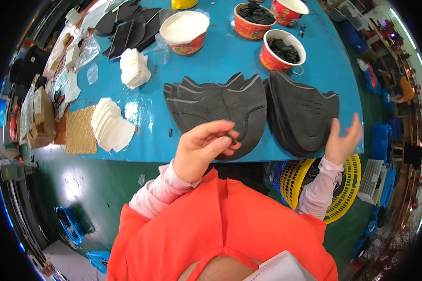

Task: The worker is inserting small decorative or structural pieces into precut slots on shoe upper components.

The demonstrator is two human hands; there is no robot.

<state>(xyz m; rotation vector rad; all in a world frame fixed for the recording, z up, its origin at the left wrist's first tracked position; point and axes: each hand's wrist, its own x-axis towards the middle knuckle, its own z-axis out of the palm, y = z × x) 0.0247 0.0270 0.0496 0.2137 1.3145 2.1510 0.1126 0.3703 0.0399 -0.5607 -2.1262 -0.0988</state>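
My left hand [204, 147] is closed in a pinch over the near edge of the blue table, holding a small dark piece [231, 137] whose kind I cannot make out. Just beyond it lie overlapping black moulded pieces [215, 103] with notched far edges and rounded near ends. To their right is a second stack of similar black pieces [300, 112]. My right hand [343, 140] hovers beside that stack, fingers spread, with nothing in it. A short dark pin-like bit [170, 133] lies on the table to the left.
Paper tubs, one with white contents [184, 30] and others with black plastic [283, 50], stand at the back. White cut sheets [111, 126] overlap a brown board [79, 133] at left. A yellow basket [354, 187] stands below the table's right edge, near my right forearm.
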